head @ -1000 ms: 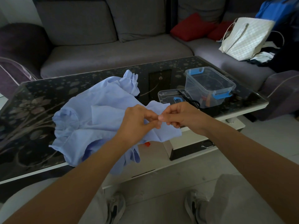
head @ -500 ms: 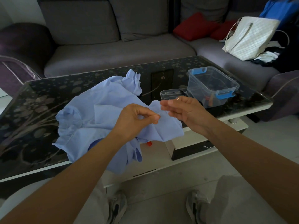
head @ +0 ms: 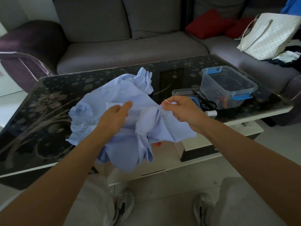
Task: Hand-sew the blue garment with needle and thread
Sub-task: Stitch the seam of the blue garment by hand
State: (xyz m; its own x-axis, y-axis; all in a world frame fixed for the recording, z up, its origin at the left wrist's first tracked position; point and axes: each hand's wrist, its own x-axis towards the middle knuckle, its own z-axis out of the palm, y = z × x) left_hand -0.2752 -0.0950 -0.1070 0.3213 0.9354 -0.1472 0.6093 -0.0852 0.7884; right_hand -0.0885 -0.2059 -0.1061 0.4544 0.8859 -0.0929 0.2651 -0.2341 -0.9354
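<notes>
Only the head cam here, looking down at a black glass coffee table (head: 48, 111) with a flower pattern. The light blue garment (head: 123, 88) is crumpled in the middle of the frame, mostly lying on the table, with its lower part hanging over the near edge toward the person's knees.

The left hand (head: 117, 116) is on the cloth at centre. Its thumb sticks out straight across the fabric, but the other fingers are tucked out of sight behind the hand, so I honestly can't tell if they're gripping the bunched cloth or not.

The right hand (head: 182, 110) is just right of centre, at the garment's edge. Thumb and forefinger pinch a thin needle (head: 167, 101) whose tip pokes up and to the left, and the rest of the fingers are curled in. I can't make out the thread.

At right on the table there's a clear plastic box (head: 228, 85) with blue clips, black scissors (head: 206, 103) just in front of it, and a white spool (head: 211, 113) by the table edge. A grey sofa (head: 130, 51) runs across the top, with red cushions (head: 210, 23) and a white bag (head: 267, 35) at upper right.
</notes>
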